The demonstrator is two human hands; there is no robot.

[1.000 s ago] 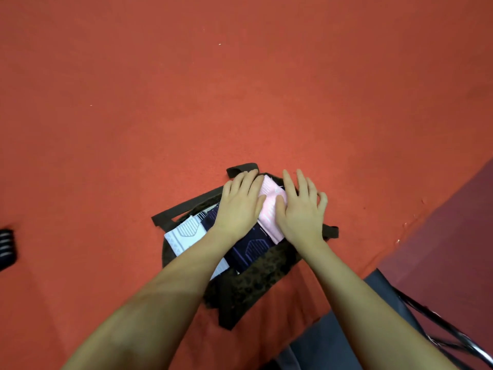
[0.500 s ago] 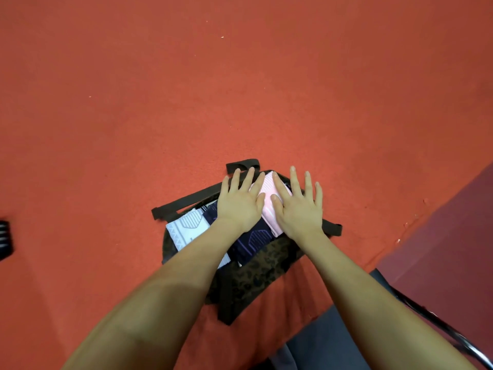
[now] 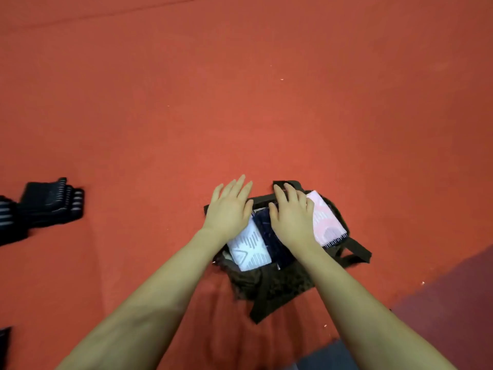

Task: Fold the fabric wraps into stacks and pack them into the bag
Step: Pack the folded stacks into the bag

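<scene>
A dark patterned bag (image 3: 277,284) with black straps lies open on the red cloth. Three folded wraps lie side by side in it: a white one (image 3: 249,252), a navy one (image 3: 269,236) and a pink one (image 3: 326,221). My left hand (image 3: 229,209) lies flat with straight fingers over the far end of the white wrap and the bag's left edge. My right hand (image 3: 292,212) lies flat on the navy wrap, its fingertips reaching the bag's far strap (image 3: 289,184). The pink wrap is uncovered.
Folded black striped wraps (image 3: 52,201) lie on the red cloth at the left edge, with more dark fabric (image 3: 8,220) beside them. A darker maroon surface (image 3: 453,303) fills the lower right corner. A grey garment (image 3: 320,359) shows at the bottom.
Both hands have slid left off the pink wrap: the right now covers the navy wrap, the left covers the white one. The view has shifted, bringing the black wraps at left into sight.
</scene>
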